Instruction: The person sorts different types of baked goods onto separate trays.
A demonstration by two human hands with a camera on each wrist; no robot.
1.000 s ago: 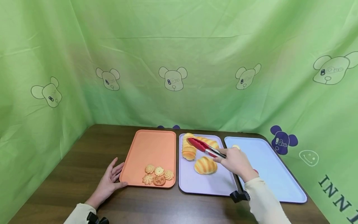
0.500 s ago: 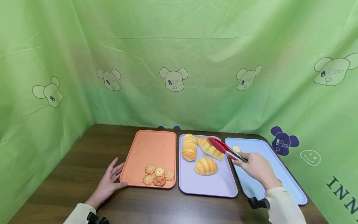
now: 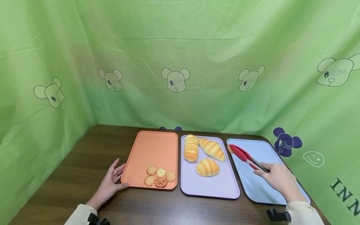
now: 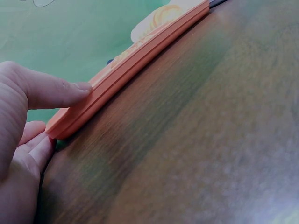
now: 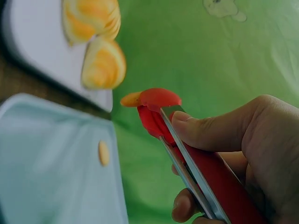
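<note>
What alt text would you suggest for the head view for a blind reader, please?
The right hand holds red tongs with a tan piece at their tips over a blue tray. The left hand touches an orange tray of five cookies; a purple tray between them bears three breads.

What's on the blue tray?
The right wrist view shows one small yellowish piece on the blue tray. The right hand and tongs partly hide it in the head view.
</note>
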